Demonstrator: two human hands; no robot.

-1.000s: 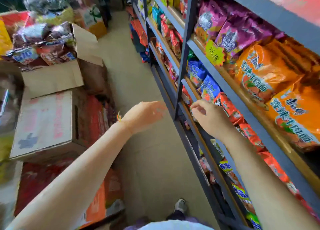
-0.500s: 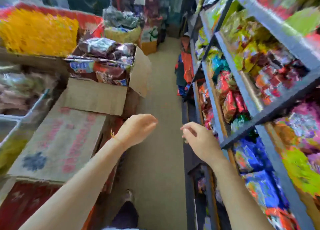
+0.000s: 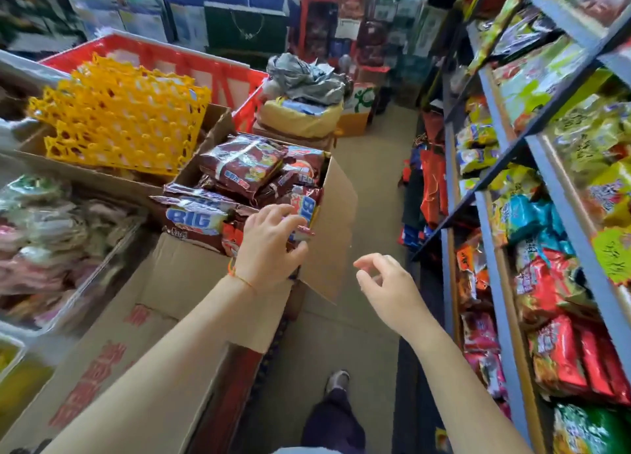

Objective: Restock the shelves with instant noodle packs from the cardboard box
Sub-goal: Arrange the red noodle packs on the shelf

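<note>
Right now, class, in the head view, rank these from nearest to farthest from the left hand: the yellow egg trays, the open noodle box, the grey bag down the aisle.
1. open noodle box, under the left hand
2. yellow egg trays, up-left
3. grey bag, far down the aisle

A small grocery shop: blue metal shelves (image 3: 495, 88) on the right are crammed with bright snack and noodle packets, and the narrow aisle is lined with an open cardboard box (image 3: 336, 221) of noodle packs (image 3: 240, 166), a red crate (image 3: 205, 66) and yellow egg trays (image 3: 119, 122)
</note>
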